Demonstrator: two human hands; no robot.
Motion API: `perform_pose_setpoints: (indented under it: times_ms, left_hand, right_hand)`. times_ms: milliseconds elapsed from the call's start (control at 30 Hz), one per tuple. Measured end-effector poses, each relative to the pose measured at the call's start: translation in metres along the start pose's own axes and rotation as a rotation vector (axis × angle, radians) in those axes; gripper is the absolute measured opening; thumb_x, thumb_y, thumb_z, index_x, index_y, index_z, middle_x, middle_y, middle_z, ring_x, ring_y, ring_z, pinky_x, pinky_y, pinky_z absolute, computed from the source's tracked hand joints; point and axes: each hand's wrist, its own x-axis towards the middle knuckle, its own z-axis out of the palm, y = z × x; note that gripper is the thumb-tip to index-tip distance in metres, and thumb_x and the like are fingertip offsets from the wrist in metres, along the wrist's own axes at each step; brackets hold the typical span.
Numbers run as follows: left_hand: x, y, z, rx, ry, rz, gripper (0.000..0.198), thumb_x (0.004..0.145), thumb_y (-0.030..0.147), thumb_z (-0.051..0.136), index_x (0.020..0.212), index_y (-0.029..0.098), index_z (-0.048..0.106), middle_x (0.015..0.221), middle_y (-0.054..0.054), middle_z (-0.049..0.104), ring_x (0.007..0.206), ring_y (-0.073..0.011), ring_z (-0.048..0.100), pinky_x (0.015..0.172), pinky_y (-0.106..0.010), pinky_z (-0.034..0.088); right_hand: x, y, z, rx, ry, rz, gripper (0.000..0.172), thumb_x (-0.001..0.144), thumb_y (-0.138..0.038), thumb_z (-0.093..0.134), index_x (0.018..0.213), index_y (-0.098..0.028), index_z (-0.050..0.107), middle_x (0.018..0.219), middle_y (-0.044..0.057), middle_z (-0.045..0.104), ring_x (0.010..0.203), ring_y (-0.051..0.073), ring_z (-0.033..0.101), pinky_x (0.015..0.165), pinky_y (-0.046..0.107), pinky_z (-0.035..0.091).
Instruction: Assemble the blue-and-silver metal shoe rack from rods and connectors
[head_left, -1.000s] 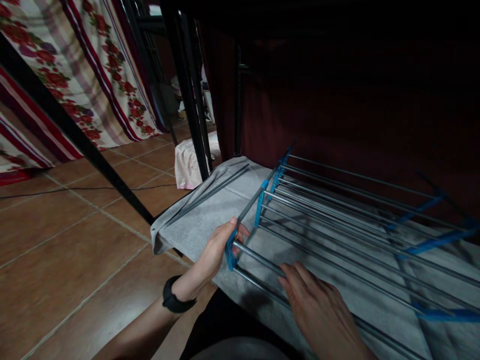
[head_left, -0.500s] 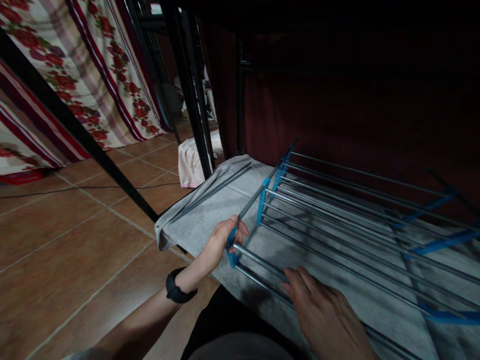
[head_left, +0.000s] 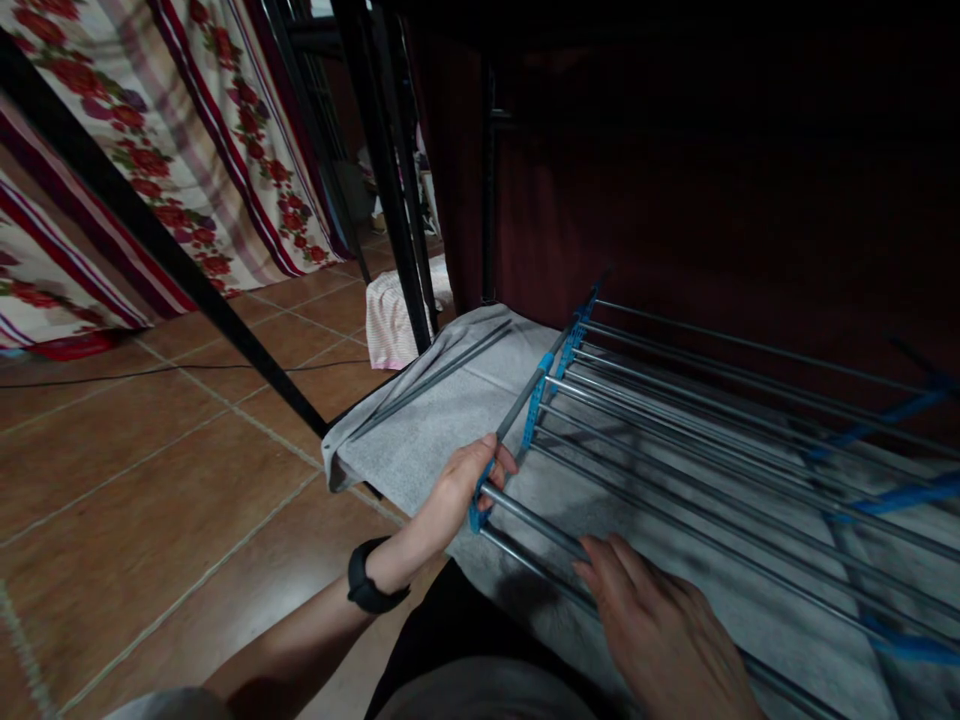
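Observation:
A rack of grey metal tubes (head_left: pixel 675 455) with blue plastic end pieces lies on a grey cloth (head_left: pixel 442 425). My left hand (head_left: pixel 469 475) is closed around the rack's near left corner, at a blue connector (head_left: pixel 477 512) where a grey side tube meets it. Part of that connector is hidden by the fingers. Farther along the same tube is another blue connector (head_left: pixel 534 405). Over the nearest long tube (head_left: pixel 532 515) rests my right hand (head_left: pixel 660 620), its fingers curled round it. Two loose thin grey rods (head_left: pixel 435 378) lie on the cloth to the left.
Black metal posts (head_left: pixel 390 190) and a slanting black bar (head_left: pixel 172 250) frame the left side. Dark red cloth (head_left: pixel 637 220) hangs behind the rack. Beyond are a floral curtain (head_left: pixel 247 140), a striped cloth (head_left: pixel 394 320), a thin cable (head_left: pixel 180 367) and brown floor tiles (head_left: pixel 150 470).
The whole view has shifted slightly, so the rack and both hands appear a little farther right. Both hands keep their hold at the same places on the rack.

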Motion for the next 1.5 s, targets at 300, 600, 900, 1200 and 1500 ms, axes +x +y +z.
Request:
perform_pose_setpoints:
  times_ms: [300,600,900,1200,1500]
  left_hand:
    - [-0.0038,0.0056,0.0018,0.065,-0.011,-0.027,0.056,0.092,0.062,0.035,0.072,0.016,0.058,0.06,-0.002,0.054,0.05,-0.0127,0.048,0.053,-0.026,0.039]
    - [-0.0008,0.0033,-0.0025,0.08,-0.059,-0.008,0.051,0.091,0.059,0.039,0.075,0.015,0.061,0.054,0.0,0.047,0.05,-0.0125,0.043,0.053,-0.026,0.037]
    - [-0.002,0.0024,-0.0023,0.09,-0.064,-0.014,0.053,0.093,0.059,0.035,0.081,0.015,0.063,0.056,0.0,0.049,0.053,-0.0144,0.046,0.057,-0.027,0.039]
    - [0.0017,-0.002,-0.0059,0.063,-0.081,-0.032,0.055,0.093,0.061,0.034,0.088,0.015,0.064,0.064,-0.002,0.055,0.056,-0.0153,0.051,0.058,-0.028,0.042]
    - [0.0004,-0.0018,-0.0078,0.052,-0.101,-0.028,0.051,0.096,0.056,0.032,0.091,0.016,0.064,0.065,0.0,0.05,0.057,-0.0132,0.046,0.059,-0.026,0.04]
  right_hand:
    - [-0.0013,-0.0006,-0.0015,0.006,-0.011,-0.014,0.032,0.104,-0.016,0.023,0.114,-0.017,0.054,0.098,0.007,0.067,0.071,0.016,0.066,0.057,0.03,0.043]
    - [-0.002,0.0,-0.002,0.042,-0.016,-0.014,0.03,0.104,-0.017,0.025,0.116,-0.017,0.053,0.097,0.006,0.067,0.071,0.015,0.065,0.058,0.03,0.042]
    - [-0.0041,0.0001,0.0005,0.015,-0.015,0.008,0.028,0.102,-0.015,0.03,0.116,-0.018,0.054,0.102,0.007,0.067,0.075,0.016,0.066,0.061,0.031,0.042]
    - [0.0009,-0.0028,0.0021,0.038,0.039,0.03,0.029,0.098,-0.01,0.031,0.112,-0.017,0.055,0.098,0.006,0.067,0.074,0.017,0.065,0.063,0.031,0.044]
    - [-0.0005,-0.0001,0.0002,0.053,0.039,0.001,0.03,0.098,-0.009,0.032,0.116,-0.016,0.056,0.1,0.006,0.067,0.075,0.017,0.064,0.066,0.03,0.042]
